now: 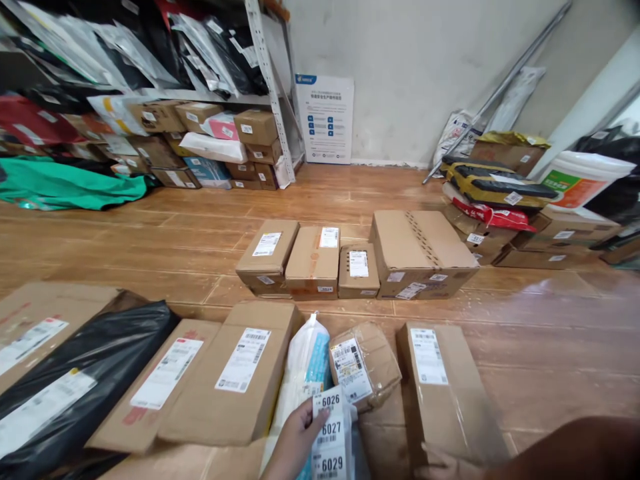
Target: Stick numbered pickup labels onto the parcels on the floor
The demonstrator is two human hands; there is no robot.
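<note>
My left hand (297,433) is closed on a strip of number labels (329,437), its thumb pressed on the front, where 6026, 6027 and 6029 can be read. Just behind the strip lie a white plastic-wrapped package (300,353) and a small taped carton (377,367) with a shipping label. At the lower right, my right hand (445,465) is at the near end of a long cardboard box (457,393). Blur and the frame edge hide most of its fingers, and I cannot tell whether it grips the box.
More labelled boxes (225,380) and a black bag parcel (100,373) lie at the left. Farther off stands a row of cartons (313,263). A loaded shelf (270,87) is at the back left; stacked parcels (500,187) and a white bucket (583,180) stand right.
</note>
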